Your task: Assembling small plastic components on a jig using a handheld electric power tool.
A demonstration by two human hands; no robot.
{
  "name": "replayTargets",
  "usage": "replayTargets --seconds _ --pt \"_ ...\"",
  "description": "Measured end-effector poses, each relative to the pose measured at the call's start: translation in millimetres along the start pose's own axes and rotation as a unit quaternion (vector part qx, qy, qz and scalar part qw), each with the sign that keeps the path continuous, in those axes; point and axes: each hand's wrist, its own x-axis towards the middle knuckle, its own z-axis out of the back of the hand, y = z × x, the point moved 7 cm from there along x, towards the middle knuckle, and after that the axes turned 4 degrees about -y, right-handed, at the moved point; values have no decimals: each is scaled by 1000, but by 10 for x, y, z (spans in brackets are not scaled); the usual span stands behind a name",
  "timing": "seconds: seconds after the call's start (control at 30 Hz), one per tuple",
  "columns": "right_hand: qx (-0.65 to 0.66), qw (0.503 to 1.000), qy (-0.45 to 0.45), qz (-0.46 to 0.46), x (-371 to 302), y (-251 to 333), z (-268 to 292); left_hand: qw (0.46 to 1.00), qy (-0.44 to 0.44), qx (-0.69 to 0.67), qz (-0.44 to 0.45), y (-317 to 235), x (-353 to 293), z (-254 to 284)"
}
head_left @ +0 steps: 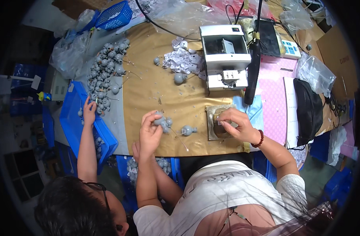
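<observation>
My left hand (149, 133) is raised over the brown table covering with its fingers closed around a cluster of grey round parts (163, 121), from which a thin wire trails. Just right of it lies another grey round part (187, 130) with a narrow neck. My right hand (239, 122), with a beaded bracelet on the wrist, pinches finger and thumb together above a dark round block (219, 128). This block stands on a square plate (211, 137). Whatever sits between those fingertips is too small to make out.
A heap of grey wired parts (105, 63) lies at the left, beside a blue tray (111, 143) where a co-worker's hand (89, 112) reaches. White plastic pieces (182, 61) sit near a white-and-grey machine (225, 59). A black rod-like tool (252, 74) hangs right of it.
</observation>
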Motion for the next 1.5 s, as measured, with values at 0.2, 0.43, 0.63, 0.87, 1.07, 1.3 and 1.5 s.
replayTargets --seconds 0.2,0.43,0.63,0.87,1.07,1.3,1.5 --pt "7 1000 5 -3 -23 -6 -67 989 30 -137 -38 -468 -46 -121" --pt "-33 993 -7 112 434 531 52 941 212 -263 -32 -890 -88 -913" --pt "289 915 132 -248 -24 -44 14 927 192 -315 65 -584 -183 -1359" --pt "213 882 138 -397 -441 -351 158 946 164 -256 111 -68 -403 -1483" --pt "-127 972 145 -137 -369 -289 128 978 159 -81 104 251 -545 -1603" --pt "-284 951 121 20 -365 -254 -130 985 147 89 29 212 -497 -1610" --pt "-315 938 131 53 -354 -243 -244 983 145 115 -7 255 -513 -1633"
